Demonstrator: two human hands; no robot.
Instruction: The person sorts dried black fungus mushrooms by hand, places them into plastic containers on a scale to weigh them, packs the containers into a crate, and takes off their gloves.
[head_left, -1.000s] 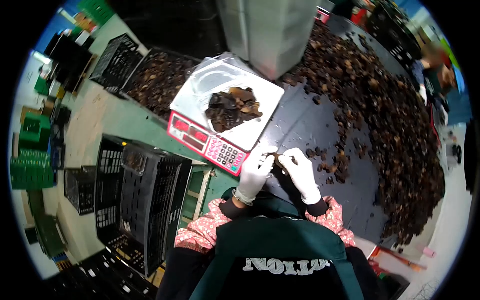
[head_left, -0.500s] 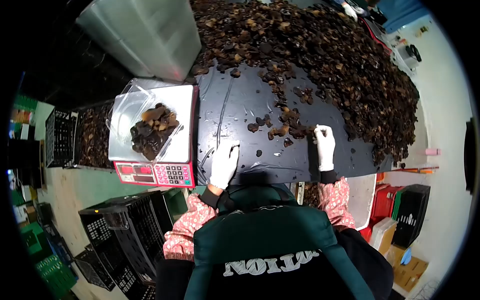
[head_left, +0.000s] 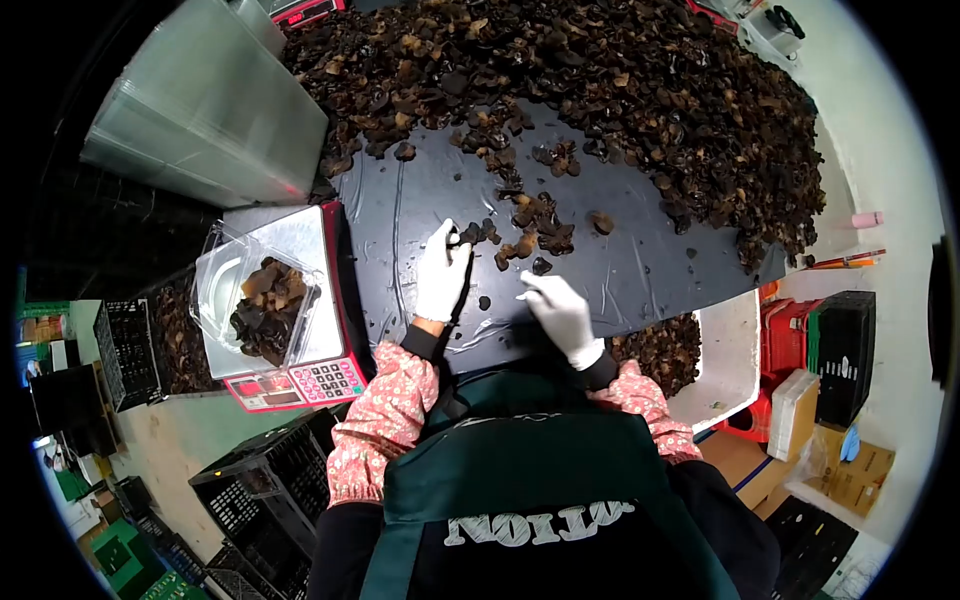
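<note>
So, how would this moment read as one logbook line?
Left hand: at dark pieces, hold unclear | Right hand: nearby, hold unclear | Scale: clear box of pieces | Table: large pile

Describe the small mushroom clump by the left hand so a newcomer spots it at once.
Start at the black-covered table, on the near side of the big mushroom heap. On its bare stretch, find the white-gloved left hand; the small clump lies right at its fingertips. It looks nearly black, while the group just to its right is larger and shows tan-brown pieces.
</note>
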